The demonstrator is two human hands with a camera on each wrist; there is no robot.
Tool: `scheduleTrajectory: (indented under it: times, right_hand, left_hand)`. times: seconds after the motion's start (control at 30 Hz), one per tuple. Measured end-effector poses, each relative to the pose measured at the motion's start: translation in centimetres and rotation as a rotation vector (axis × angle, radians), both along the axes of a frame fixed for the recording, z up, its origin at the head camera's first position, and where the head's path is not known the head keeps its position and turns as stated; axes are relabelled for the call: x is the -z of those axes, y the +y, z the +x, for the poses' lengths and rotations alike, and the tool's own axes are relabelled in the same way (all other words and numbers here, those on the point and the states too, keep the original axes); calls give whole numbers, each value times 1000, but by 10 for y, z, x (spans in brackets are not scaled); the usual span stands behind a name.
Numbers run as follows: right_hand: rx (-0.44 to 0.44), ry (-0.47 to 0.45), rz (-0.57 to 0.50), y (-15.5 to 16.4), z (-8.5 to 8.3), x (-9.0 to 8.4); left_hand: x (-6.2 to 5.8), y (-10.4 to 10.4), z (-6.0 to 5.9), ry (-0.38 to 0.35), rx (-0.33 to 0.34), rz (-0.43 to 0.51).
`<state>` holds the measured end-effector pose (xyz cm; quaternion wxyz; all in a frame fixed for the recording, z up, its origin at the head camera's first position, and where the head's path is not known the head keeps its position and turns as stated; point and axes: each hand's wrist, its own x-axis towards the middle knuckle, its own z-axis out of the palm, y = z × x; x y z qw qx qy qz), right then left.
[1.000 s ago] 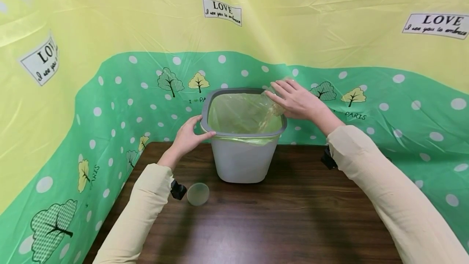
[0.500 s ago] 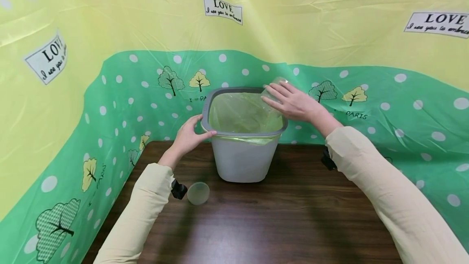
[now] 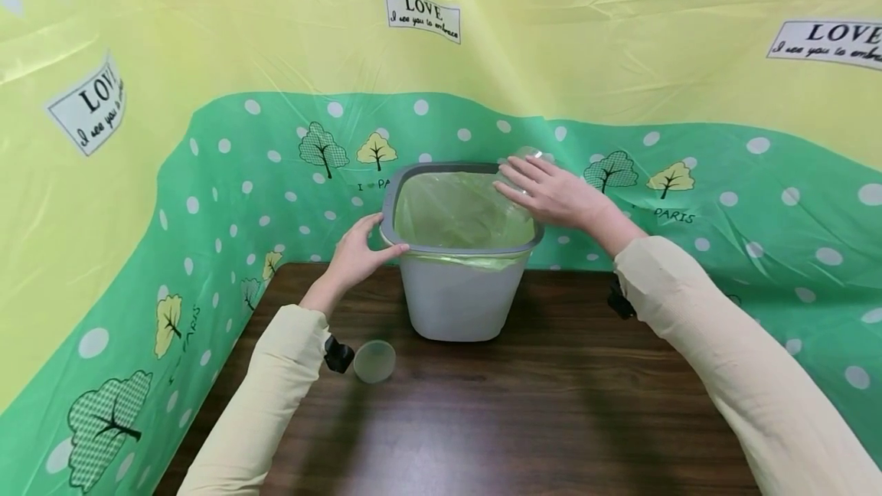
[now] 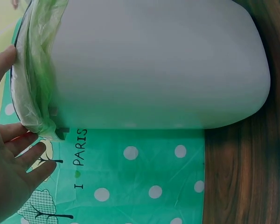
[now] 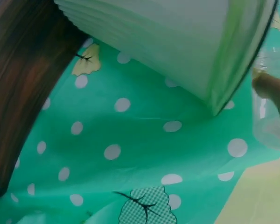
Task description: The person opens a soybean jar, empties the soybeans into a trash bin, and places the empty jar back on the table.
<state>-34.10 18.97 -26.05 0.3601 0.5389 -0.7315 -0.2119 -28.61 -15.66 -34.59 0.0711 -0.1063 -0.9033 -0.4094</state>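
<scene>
A grey-white trash bin (image 3: 460, 301) with a grey rim and a light green liner bag (image 3: 455, 209) stands upright on the brown table. At its front left corner, my left hand (image 3: 354, 255) holds the rim between thumb and fingers. My right hand (image 3: 558, 191) grips a clear plastic jar (image 5: 266, 119), tipped over the bin's right rim. Most of the jar is hidden behind the fingers in the head view. In the right wrist view, only the thumb shows against its wall. A round translucent lid (image 3: 374, 361) lies flat on the table near my left wrist.
The dark wood table (image 3: 441, 419) extends in front of the bin. A yellow and green printed plastic sheet (image 3: 262, 148) hangs close behind the bin and along the left side.
Pale bits were falling from the jar into the bin a second ago; none fall now. My right hand has shifted slightly and tipped the jar further. The left hand stays on the rim.
</scene>
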Motion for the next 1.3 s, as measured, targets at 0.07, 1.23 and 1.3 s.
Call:
scheduleTrajectory:
  times: [0.07, 1.23, 1.3]
  right_hand:
    - [-3, 1, -23, -2, 1, -2]
    - [388, -607, -946, 94, 62, 56]
    - [395, -658, -1014, 101, 67, 70]
  left_hand:
    - [-1, 0, 0, -2, 2, 0]
    - [2, 3, 4, -4, -13, -12]
    - [2, 3, 4, -7, -14, -11]
